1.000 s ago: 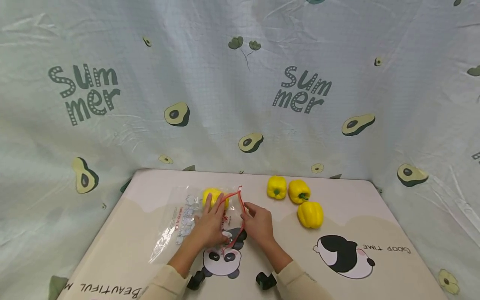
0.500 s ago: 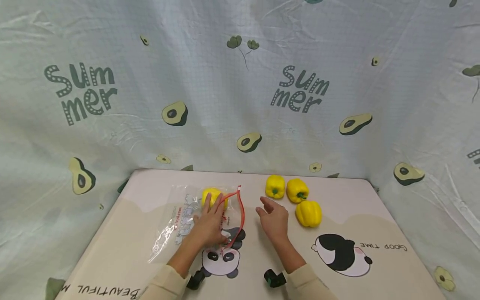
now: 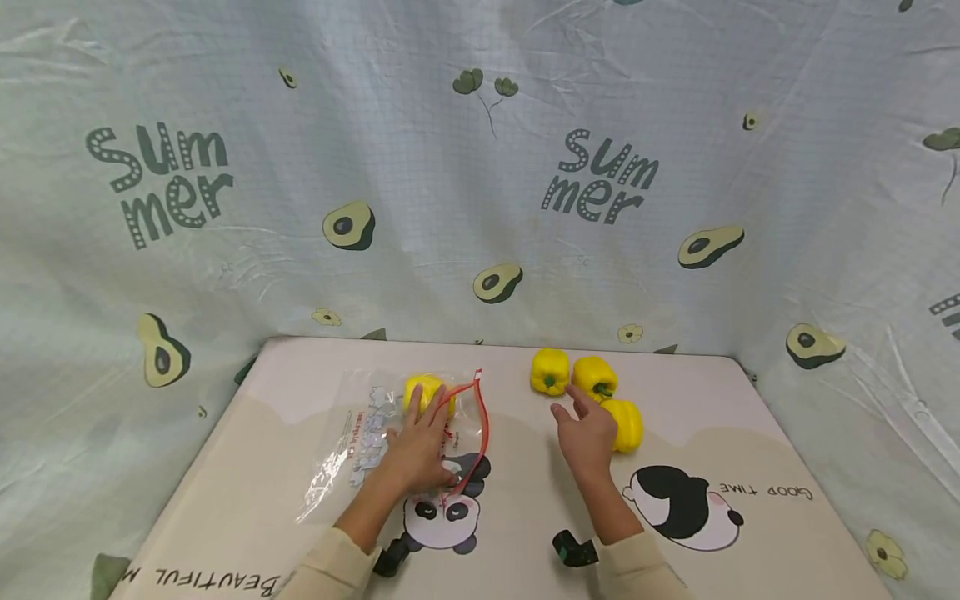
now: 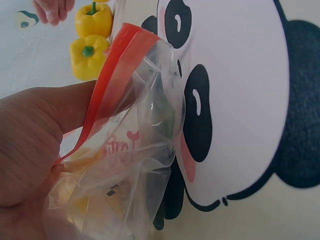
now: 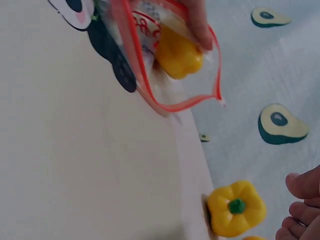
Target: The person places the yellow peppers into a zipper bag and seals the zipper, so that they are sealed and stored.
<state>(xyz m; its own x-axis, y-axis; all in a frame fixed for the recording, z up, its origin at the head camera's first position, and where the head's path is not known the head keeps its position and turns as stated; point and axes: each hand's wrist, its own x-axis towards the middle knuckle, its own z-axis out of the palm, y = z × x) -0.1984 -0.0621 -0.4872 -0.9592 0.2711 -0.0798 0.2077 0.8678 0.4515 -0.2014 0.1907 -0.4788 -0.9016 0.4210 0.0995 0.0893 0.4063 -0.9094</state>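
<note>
A clear zip bag [image 3: 333, 462] with a red zip edge lies at the middle left of the table in the head view, one yellow bell pepper [image 5: 180, 56] inside. My left hand [image 3: 416, 450] spreads its fingers and thumb at the mouth, holding it apart; in the left wrist view the thumb passes behind the red edge. With nothing in it, my right hand [image 3: 588, 433] hovers beside three loose yellow bell peppers: one at the back left [image 3: 550, 372], a middle one [image 3: 595, 375] and the nearest one [image 3: 628, 427], which the hand partly covers. Its thumb and forefinger stand apart.
The pale table mat [image 3: 525, 517] carries panda and dog prints. Behind it hangs a cloth [image 3: 420, 167] printed with avocados and lettering, reaching down to the table's back edge. A small black device [image 3: 573, 550] sits at the right wrist, another [image 3: 392, 560] at the left.
My right hand has let go of the bag's red edge and moved right to the loose peppers. The left hand stays at the bag's mouth, and the bag and peppers have not moved.
</note>
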